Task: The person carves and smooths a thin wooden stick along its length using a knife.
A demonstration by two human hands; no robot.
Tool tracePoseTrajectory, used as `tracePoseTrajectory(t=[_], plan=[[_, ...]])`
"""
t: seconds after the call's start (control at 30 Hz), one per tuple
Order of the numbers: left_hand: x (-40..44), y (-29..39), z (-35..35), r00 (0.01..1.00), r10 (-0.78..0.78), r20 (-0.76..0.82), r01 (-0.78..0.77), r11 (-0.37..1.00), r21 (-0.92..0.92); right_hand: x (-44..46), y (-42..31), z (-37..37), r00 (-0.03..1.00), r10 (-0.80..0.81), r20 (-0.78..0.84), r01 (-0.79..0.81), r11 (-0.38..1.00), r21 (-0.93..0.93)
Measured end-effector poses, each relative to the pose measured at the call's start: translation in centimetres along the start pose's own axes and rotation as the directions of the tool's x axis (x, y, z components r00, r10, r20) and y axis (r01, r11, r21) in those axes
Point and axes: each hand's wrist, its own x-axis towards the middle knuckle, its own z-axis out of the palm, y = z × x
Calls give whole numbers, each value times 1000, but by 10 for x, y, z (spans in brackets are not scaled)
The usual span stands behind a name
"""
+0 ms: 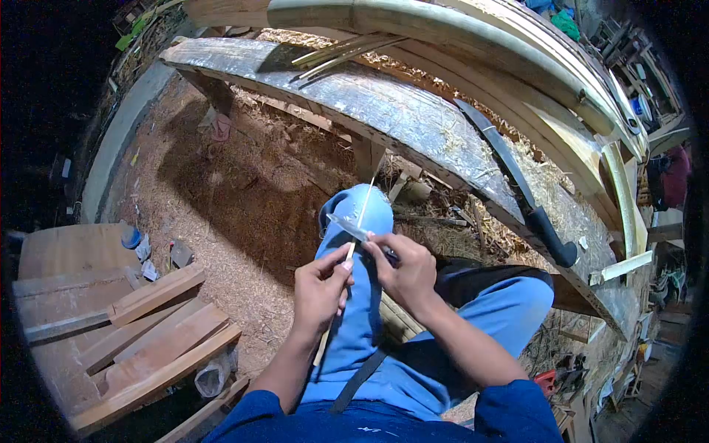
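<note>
Thin strip (351, 250), one, pale yellow: held in a slant above the left leg of the blue trousers (343, 310), its far end pointing past the knee and its near end below the left hand. Left hand (317, 292), one: grip pinched about the strip between thumb and fingers. Right hand (406, 269), one: grip closed around one small knife (347, 227), whose blade lies across the strip, just beyond the left fingertips. Worktop (399, 111), one, long, running from far left to near right, strewn with shavings toward the right. Upon it: one large knife (517, 181) with black handle, at right; one small bundle of loose strips (347, 53), exact count unclear, at far left. Bamboo pole (443, 29), one, thick, beyond the worktop. Sawn wood pieces (159, 376), at least four, at near left. Clear plastic bag (216, 376), one, beside them.
</note>
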Motion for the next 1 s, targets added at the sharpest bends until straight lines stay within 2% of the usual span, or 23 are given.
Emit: tracePoseTrajectory(t=[0.3, 0.37, 0.4, 0.63, 0.7, 0.77, 0.9, 1.0], plan=[[-22, -20, -15, 998, 53, 44, -53, 998, 17, 22, 20, 7, 994, -3, -112, 1, 1000, -17], [-36, -16, -19, 1000, -25, 19, 25, 1000, -15, 26, 19, 7, 991, 41, -129, -42, 999, -4], [-42, -21, -25, 1000, -12, 22, 12, 1000, -1, 29, 15, 4, 990, 106, -95, -109, 994, -32], [-75, -35, -44, 997, -67, 28, 67, 998, 6, 35, 18, 5, 991, 80, -103, -86, 994, -61], [-70, -35, -37, 998, -68, 13, 68, 998, 13, 32, 15, 5, 990, 84, -113, -88, 996, -31], [-56, -29, -24, 1000, -2, 26, 1, 1000, 8, 26, 13, 6, 989, 84, -119, -85, 996, -7], [-13, 0, -3, 996, 40, 78, -47, 994, 96, 10, 7, 5, 994, -97, -60, 97, 995, 3], [13, -8, 2, 994, 96, 53, -97, 995, 4, 5, -1, 0, 999, -47, -7, 46, 999, -16]])
